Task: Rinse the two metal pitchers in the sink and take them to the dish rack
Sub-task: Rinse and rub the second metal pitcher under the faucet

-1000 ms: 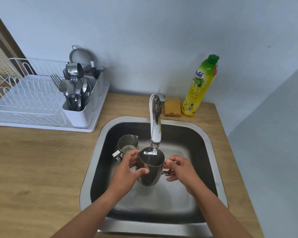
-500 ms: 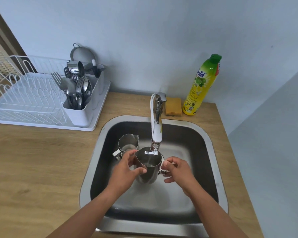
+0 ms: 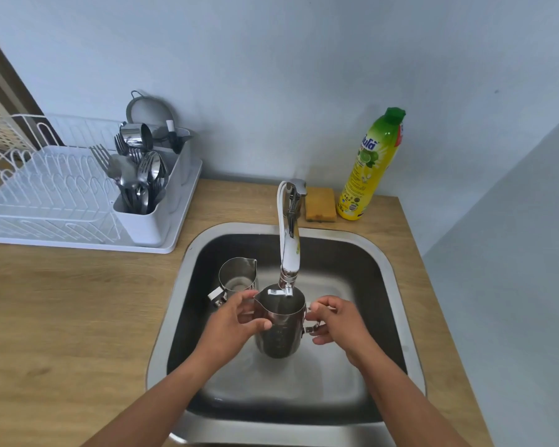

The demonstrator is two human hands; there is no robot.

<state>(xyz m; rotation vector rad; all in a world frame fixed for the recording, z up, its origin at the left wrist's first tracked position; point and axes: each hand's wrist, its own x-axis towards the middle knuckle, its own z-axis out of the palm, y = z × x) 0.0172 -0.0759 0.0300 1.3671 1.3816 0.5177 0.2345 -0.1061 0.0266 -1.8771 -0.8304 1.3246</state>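
A steel pitcher (image 3: 279, 330) is held upright in the middle of the sink (image 3: 397, 304), its mouth right under the faucet spout (image 3: 289, 253). My left hand (image 3: 233, 321) wraps the pitcher's left side near the pouring lip. My right hand (image 3: 339, 322) holds its handle on the right. A second, smaller metal pitcher (image 3: 238, 275) stands upright on the sink floor at the back left, just beyond my left hand. The white dish rack (image 3: 55, 195) sits on the counter to the left of the sink.
A cutlery holder (image 3: 149, 201) full of forks and spoons fills the rack's right end, with a strainer and cup behind it. A yellow sponge (image 3: 320, 204) and a dish-soap bottle (image 3: 371, 166) stand behind the sink. The wooden counter (image 3: 62, 317) runs left; a wall closes the right.
Both hands keep the same hold on the pitcher under the spout. The pitcher has shifted very slightly, and the view has moved a little.
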